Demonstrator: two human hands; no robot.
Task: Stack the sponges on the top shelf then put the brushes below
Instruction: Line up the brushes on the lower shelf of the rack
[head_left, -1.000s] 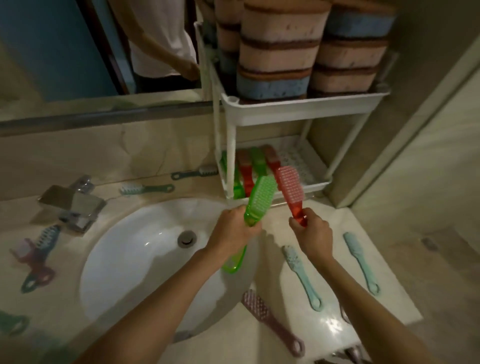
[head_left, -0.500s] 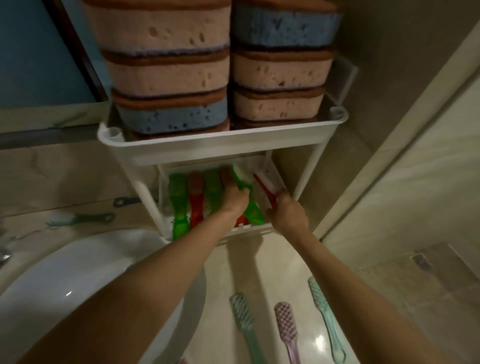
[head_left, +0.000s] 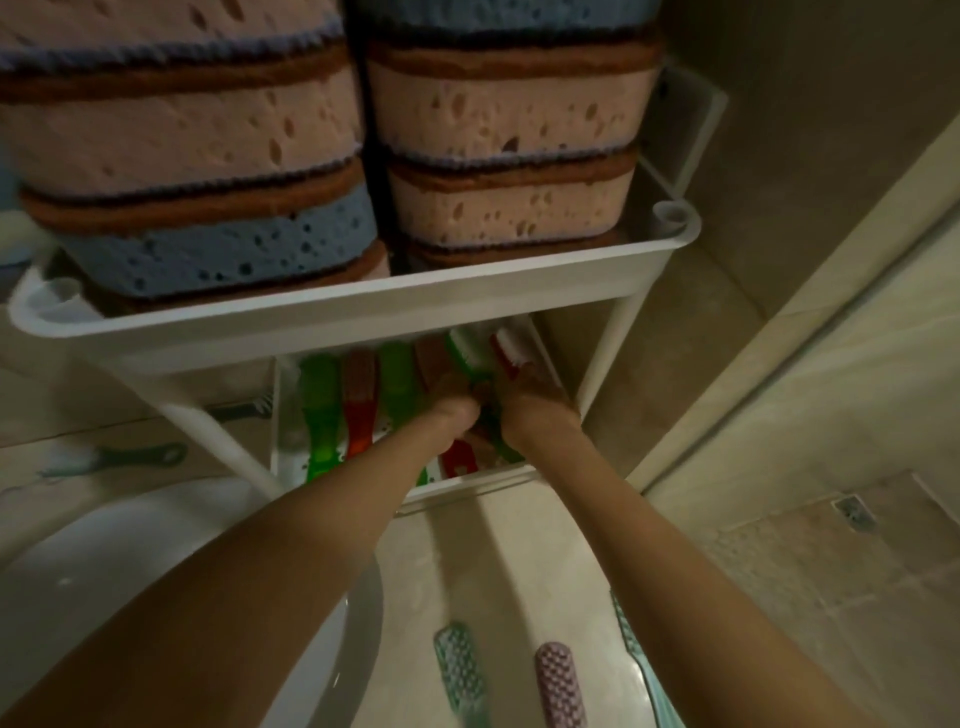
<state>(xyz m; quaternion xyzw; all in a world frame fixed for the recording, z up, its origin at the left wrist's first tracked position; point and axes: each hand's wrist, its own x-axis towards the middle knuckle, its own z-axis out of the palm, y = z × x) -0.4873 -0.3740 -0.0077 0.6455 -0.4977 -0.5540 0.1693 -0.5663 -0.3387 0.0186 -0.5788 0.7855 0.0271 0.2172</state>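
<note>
Pink and blue sponges (head_left: 498, 109) stand in two stacks on the top shelf (head_left: 363, 306) of a white rack. Both my hands reach into the lower shelf (head_left: 467, 480). My left hand (head_left: 454, 397) grips a green brush (head_left: 467, 353) with its bristle end pointing toward the back. Beside it, my right hand (head_left: 524, 395) grips a red brush (head_left: 506, 351) the same way. Several green and red brushes (head_left: 358, 405) lie side by side on the left of the lower shelf.
A white sink (head_left: 171, 571) sits lower left. On the counter lie a teal brush (head_left: 460, 670), a pink brush (head_left: 558, 686), another teal one (head_left: 636, 654) at the right and a dark teal brush (head_left: 119, 460) at the left. Tiled wall to the right.
Both hands carried the green and red brushes from above the sink into the lower shelf and have pushed them deeper. The view has closed in on the rack.
</note>
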